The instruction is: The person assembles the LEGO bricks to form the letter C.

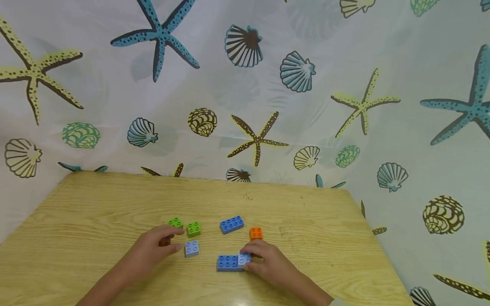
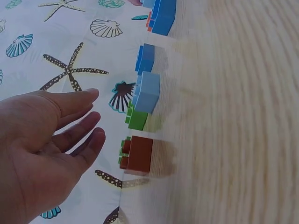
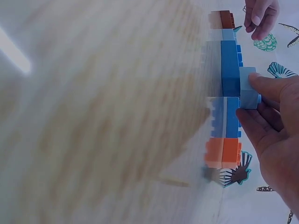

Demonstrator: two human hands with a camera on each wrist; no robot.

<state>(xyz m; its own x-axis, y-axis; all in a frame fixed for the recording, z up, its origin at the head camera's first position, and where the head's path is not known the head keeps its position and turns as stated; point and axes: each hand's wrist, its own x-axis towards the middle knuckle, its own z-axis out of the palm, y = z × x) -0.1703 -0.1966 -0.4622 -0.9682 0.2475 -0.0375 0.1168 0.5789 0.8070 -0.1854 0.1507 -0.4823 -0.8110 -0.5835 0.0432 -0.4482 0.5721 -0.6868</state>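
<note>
Working on the wooden table [image 1: 314, 216], well back from its far edge, roughly midway between left and right edges

Pinching a light blue brick [image 1: 244, 259] in the right hand [image 1: 268, 263], clamped between thumb and fingers, over one end of a long blue brick [image 1: 227, 263], the end facing the table's right edge

Reads as setting one upon the other; cannot tell if fully seated

Holding the left hand [image 1: 151, 246] toward the left edge, with thumb and fingers apart, gripping nothing; near a brown brick [image 2: 140, 154], apparently not touching

Also noting, nearer the far edge, a left green brick [image 1: 175, 222], a right green brick [image 1: 193, 229], another blue brick [image 1: 231, 224] and an orange brick [image 1: 256, 233]; beside the left fingertips, a spare light blue brick [image 1: 192, 249]

Would call next for squaring up, then pressing straight down, perhaps steadying from the left; might skew if pushed off-centre
</note>
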